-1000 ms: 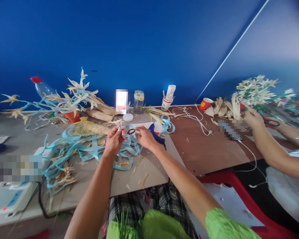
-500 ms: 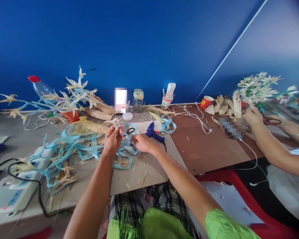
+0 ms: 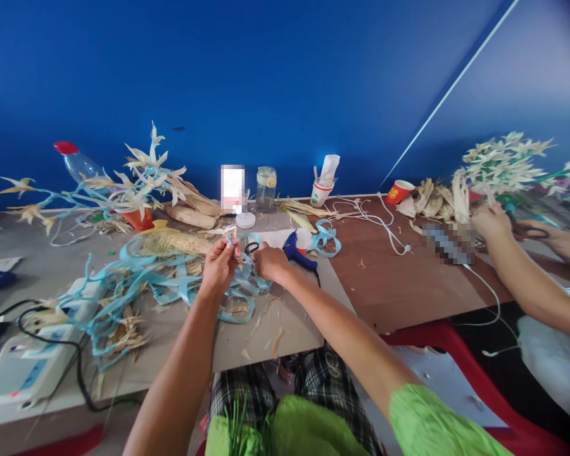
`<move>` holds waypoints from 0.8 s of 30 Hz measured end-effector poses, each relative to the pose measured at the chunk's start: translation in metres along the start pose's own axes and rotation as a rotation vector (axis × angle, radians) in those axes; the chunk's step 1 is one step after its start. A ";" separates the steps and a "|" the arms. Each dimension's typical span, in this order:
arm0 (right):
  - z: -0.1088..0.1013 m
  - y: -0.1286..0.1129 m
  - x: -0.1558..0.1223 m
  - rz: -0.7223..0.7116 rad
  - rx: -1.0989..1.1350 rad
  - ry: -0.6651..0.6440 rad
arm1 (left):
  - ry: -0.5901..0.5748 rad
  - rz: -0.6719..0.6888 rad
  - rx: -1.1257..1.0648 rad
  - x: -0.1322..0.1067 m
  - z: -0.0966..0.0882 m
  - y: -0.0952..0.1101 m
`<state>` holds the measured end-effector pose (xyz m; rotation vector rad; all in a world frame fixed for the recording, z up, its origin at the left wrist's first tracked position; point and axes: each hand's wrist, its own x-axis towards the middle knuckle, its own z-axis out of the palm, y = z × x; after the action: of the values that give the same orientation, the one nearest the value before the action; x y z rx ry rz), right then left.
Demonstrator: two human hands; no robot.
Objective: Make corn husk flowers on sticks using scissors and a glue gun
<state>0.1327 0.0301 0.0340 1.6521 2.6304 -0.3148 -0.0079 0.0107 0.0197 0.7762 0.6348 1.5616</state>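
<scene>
My left hand (image 3: 220,261) is closed in a pinch around a small pale corn-husk flower (image 3: 230,232) with blue ribbon at its base. To its right, my right hand (image 3: 270,261) has its fingers curled on the blue ribbon (image 3: 247,277), most of which the fingers hide. Black scissor handles (image 3: 251,247) show between the two hands. Just beyond my right hand lies a blue glue gun (image 3: 295,252). Loops of light-blue ribbon (image 3: 159,288) spread over the table to the left.
Husk flowers on blue stems (image 3: 147,171) stand at the back left, near an orange pot (image 3: 139,219). A white power strip (image 3: 52,354) lies front left. At the back are a glass jar (image 3: 266,193) and a paper cup (image 3: 321,193). A co-worker's hand (image 3: 491,221) is at the right.
My right hand has drawn in its fingers and turned, staying close to the left. My left hand keeps its pinch on the flower. The whole view has shifted slightly.
</scene>
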 end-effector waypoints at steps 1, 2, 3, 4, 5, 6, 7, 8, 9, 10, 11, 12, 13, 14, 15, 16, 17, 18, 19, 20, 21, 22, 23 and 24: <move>-0.001 0.001 0.002 0.008 0.009 0.009 | -0.001 -0.001 0.004 0.000 0.000 0.000; -0.003 0.002 0.003 0.018 0.024 0.021 | -0.002 0.000 0.010 0.000 0.000 0.000; -0.004 0.004 0.004 0.029 0.039 0.034 | -0.005 0.004 0.015 0.000 0.000 0.000; -0.005 0.006 0.005 0.037 0.047 0.054 | -0.008 0.010 0.019 0.000 0.000 0.000; -0.006 0.009 0.006 0.040 0.046 0.078 | -0.013 0.015 0.022 0.000 0.000 0.000; -0.008 0.011 0.007 0.035 0.038 0.100 | -0.015 0.020 0.024 0.000 0.000 0.000; -0.009 0.014 0.007 0.027 0.027 0.120 | -0.015 0.022 0.027 0.000 0.000 0.001; -0.010 0.017 0.008 0.020 0.016 0.142 | -0.013 0.024 0.031 0.000 0.000 0.001; -0.011 0.020 0.008 0.016 0.007 0.164 | -0.010 0.024 0.036 0.000 0.000 0.001; -0.012 0.023 0.009 0.017 0.002 0.185 | -0.005 0.023 0.041 0.000 0.001 0.000; -0.013 0.026 0.009 0.024 -0.002 0.206 | -0.002 0.022 0.044 0.000 0.001 0.000; -0.013 0.029 0.010 0.036 -0.006 0.230 | -0.001 0.021 0.045 0.000 0.001 0.000; -0.013 0.031 0.011 0.049 -0.011 0.250 | 0.000 0.019 0.045 0.000 0.001 0.000; -0.013 0.033 0.012 0.064 -0.014 0.265 | 0.002 0.016 0.045 0.000 0.001 0.000; -0.012 0.035 0.013 0.083 -0.018 0.276 | 0.004 0.010 0.046 -0.001 0.001 0.000; -0.012 0.036 0.015 0.106 -0.021 0.284 | 0.008 0.003 0.048 -0.001 0.001 0.000; -0.011 0.036 0.016 0.126 -0.023 0.293 | 0.013 -0.005 0.051 -0.001 0.001 0.000; -0.011 0.036 0.017 0.141 -0.020 0.307 | 0.016 -0.010 0.052 -0.001 0.000 0.000; -0.010 0.035 0.018 0.149 -0.010 0.330 | 0.018 -0.011 0.050 -0.001 0.000 0.000; -0.010 0.034 0.018 0.152 0.008 0.368 | 0.018 -0.005 0.048 0.000 -0.001 -0.001; -0.010 0.033 0.018 0.150 0.038 0.418 | 0.017 0.003 0.044 0.000 -0.001 -0.001; -0.009 0.031 0.018 0.148 0.080 0.467 | 0.013 0.008 0.041 0.000 -0.002 -0.002; -0.009 0.030 0.017 0.145 0.136 0.509 | 0.011 0.013 0.036 0.000 -0.002 -0.002; -0.009 0.029 0.014 0.136 0.208 0.531 | 0.009 0.017 0.030 0.001 -0.003 -0.002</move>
<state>0.1529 0.0561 0.0365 2.2399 2.8956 -0.1660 -0.0086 0.0117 0.0161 0.7993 0.6613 1.5747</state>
